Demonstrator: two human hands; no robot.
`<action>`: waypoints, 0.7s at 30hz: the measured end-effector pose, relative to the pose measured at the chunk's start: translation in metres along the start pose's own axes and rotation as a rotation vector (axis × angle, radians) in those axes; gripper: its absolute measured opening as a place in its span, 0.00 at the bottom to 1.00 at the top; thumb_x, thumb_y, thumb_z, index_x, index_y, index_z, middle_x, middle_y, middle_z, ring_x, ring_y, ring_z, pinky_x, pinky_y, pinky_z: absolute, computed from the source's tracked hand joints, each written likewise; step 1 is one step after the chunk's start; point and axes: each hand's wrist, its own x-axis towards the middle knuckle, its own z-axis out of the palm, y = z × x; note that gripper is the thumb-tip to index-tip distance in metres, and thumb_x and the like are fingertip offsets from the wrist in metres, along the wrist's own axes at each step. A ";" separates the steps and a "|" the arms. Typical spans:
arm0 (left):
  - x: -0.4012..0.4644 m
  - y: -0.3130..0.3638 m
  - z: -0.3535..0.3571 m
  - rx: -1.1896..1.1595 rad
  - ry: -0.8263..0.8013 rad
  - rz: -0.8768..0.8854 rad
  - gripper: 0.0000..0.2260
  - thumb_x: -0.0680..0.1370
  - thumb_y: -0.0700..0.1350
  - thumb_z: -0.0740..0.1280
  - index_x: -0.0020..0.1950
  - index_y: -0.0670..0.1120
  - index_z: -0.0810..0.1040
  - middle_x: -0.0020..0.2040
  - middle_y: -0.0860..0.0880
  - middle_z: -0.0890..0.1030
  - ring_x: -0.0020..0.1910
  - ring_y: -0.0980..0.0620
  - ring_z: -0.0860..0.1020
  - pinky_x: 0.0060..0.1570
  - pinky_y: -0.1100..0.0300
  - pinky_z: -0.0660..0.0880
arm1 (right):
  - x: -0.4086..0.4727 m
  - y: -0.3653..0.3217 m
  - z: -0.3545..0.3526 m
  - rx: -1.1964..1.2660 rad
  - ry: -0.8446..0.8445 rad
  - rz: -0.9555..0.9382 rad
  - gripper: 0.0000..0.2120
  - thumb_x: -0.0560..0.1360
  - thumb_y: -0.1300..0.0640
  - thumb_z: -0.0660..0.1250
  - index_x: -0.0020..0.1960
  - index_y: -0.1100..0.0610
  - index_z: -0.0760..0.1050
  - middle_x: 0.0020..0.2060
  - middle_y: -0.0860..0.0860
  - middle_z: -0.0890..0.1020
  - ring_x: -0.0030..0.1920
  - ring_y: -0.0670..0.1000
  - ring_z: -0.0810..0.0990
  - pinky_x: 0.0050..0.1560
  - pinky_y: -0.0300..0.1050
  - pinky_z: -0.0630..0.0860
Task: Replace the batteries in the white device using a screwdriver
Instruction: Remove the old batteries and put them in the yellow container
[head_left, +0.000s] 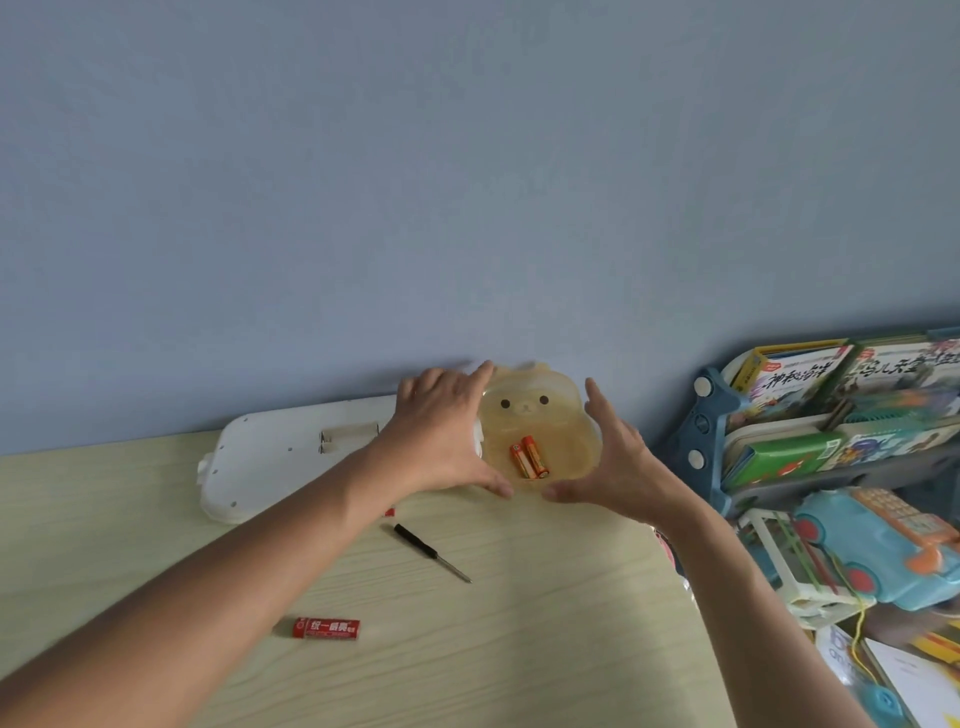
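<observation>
Both open hands, left (441, 431) and right (613, 462), flank bear-faced dish (563, 410) holding 2 batteries (529, 457).

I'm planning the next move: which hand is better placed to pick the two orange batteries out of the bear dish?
Probably the right hand. It is open beside the dish, with the orange batteries just inside its thumb. The left hand lies over the dish's far side and covers part of the white device.

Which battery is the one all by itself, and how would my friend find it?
Start at the pale wooden table, then find the black screwdriver lying in its middle. Nearer the person than that, under the left forearm, lies the lone battery. It is red with white writing and lies bare on the wood, while the two orange batteries sit together in the yellow bear-faced dish.
</observation>
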 end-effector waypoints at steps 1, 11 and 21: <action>0.001 0.001 0.002 -0.003 -0.005 -0.007 0.65 0.53 0.76 0.74 0.81 0.51 0.48 0.72 0.50 0.69 0.72 0.47 0.63 0.68 0.50 0.60 | 0.003 -0.001 0.002 0.029 -0.010 0.004 0.69 0.58 0.46 0.85 0.81 0.42 0.39 0.78 0.50 0.61 0.78 0.52 0.56 0.72 0.50 0.61; 0.003 0.005 0.014 -0.111 0.158 0.041 0.58 0.55 0.67 0.80 0.78 0.50 0.58 0.70 0.51 0.71 0.70 0.49 0.68 0.68 0.53 0.62 | 0.005 0.008 0.005 0.162 0.137 -0.090 0.58 0.58 0.54 0.86 0.78 0.45 0.56 0.69 0.45 0.71 0.67 0.47 0.71 0.64 0.44 0.70; -0.012 0.008 0.028 -0.193 0.325 0.247 0.23 0.66 0.47 0.81 0.57 0.53 0.76 0.52 0.54 0.75 0.51 0.53 0.76 0.60 0.57 0.64 | -0.008 0.024 0.005 0.209 0.260 -0.071 0.39 0.61 0.60 0.83 0.66 0.49 0.67 0.60 0.41 0.76 0.62 0.39 0.73 0.53 0.30 0.68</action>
